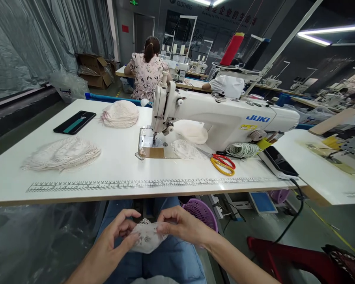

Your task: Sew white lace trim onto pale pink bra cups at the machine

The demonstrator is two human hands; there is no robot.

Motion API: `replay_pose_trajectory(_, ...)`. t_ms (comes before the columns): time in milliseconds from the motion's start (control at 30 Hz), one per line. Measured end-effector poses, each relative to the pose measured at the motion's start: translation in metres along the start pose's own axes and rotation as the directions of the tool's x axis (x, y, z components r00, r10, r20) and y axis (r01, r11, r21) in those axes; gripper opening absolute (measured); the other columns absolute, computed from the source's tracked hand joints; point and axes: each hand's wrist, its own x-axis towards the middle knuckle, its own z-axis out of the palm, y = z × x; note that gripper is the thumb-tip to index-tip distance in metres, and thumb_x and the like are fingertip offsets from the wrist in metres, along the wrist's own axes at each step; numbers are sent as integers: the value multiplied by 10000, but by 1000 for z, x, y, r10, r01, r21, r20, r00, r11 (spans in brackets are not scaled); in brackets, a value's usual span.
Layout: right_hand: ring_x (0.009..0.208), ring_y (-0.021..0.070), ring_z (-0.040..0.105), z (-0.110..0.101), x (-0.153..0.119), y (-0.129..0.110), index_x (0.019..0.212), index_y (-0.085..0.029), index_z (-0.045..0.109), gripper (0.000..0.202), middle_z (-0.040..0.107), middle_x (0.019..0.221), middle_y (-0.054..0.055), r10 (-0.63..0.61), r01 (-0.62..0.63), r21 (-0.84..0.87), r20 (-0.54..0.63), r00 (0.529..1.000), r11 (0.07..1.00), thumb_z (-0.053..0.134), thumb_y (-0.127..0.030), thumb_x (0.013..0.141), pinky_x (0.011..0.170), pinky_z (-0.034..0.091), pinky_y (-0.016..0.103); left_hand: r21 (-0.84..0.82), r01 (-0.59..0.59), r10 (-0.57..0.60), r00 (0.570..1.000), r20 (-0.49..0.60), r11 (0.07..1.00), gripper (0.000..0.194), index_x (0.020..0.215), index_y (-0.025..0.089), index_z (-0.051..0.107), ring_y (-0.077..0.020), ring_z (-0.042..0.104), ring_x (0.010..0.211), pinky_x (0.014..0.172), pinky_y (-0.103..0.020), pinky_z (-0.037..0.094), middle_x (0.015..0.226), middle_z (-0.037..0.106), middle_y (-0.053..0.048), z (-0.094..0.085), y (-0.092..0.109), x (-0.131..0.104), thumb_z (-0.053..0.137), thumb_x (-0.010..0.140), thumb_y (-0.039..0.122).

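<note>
Over my lap, a small white lace fabric piece point(148, 238) is stretched between both hands, below the table's front edge. My left hand point(118, 234) grips its left side, thumb on top and fingers curled behind. At its right side, my right hand point(180, 225) pinches the cloth between thumb and fingers. On the table above stands a white JUKI sewing machine point(225, 108), with a lace piece point(185, 149) and a round cream piece point(192, 132) beside its needle plate. One stack of lace pieces point(62, 153) lies at left, another stack point(120, 114) farther back.
Red-and-yellow-handled scissors point(223, 163) lie right of the needle. A dark phone point(75, 122) rests at the back left, and a black-topped device point(279, 161) with a cable at the right. A purple basket point(201, 213) stands under the table. A person point(148, 71) sits ahead.
</note>
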Motion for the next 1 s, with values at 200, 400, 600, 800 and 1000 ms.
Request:
replay_pose_trajectory(200, 632, 122, 536, -3, -2, 3, 729, -123, 665, 436, 604, 674, 12, -3, 3, 14, 12, 1000, 1000, 711, -556, 699, 618, 421, 244, 93, 51, -50, 999, -21, 994, 356, 806, 198, 626, -189, 561, 728, 655, -257, 437, 762, 615, -23, -2, 7, 5, 520, 847, 535)
replay_pose_trajectory(400, 633, 119, 519, -10, -5, 9, 728, -122, 677, 416, 586, 653, -1, 8, -8, -30, 11, 1000, 1000, 718, -535, 705, 621, 417, 239, -21, 122, -123, 987, -100, 992, 407, 732, 180, 653, -193, 552, 718, 654, -256, 436, 721, 632, -24, 3, 19, 3, 583, 771, 579)
replay_pose_trajectory(600, 641, 119, 535, -10, -6, 6, 712, -128, 694, 377, 616, 674, 0, 9, -8, -83, 14, 1000, 996, 757, -497, 668, 627, 416, 232, -23, 73, -75, 983, -169, 997, 391, 677, 175, 644, -172, 542, 666, 610, -239, 428, 672, 619, -15, 5, 19, 0, 618, 751, 558)
replay_pose_trajectory(800, 671, 129, 563, -8, -8, 7, 767, -125, 699, 343, 627, 703, 9, -47, 55, -106, 73, 996, 993, 730, -462, 713, 658, 436, 235, -87, 60, -73, 985, -156, 994, 345, 796, 189, 652, -161, 574, 671, 618, -232, 454, 690, 632, 2, 1, 6, 3, 686, 729, 526)
replay_pose_trajectory(1000, 648, 121, 551, -6, -9, 7, 775, -126, 694, 368, 617, 701, 9, -48, 58, -97, 108, 993, 994, 724, -486, 708, 643, 445, 231, -232, 310, -288, 950, 123, 922, 498, 983, 171, 678, -220, 613, 862, 750, -263, 460, 887, 696, -55, -1, 11, 4, 790, 629, 503)
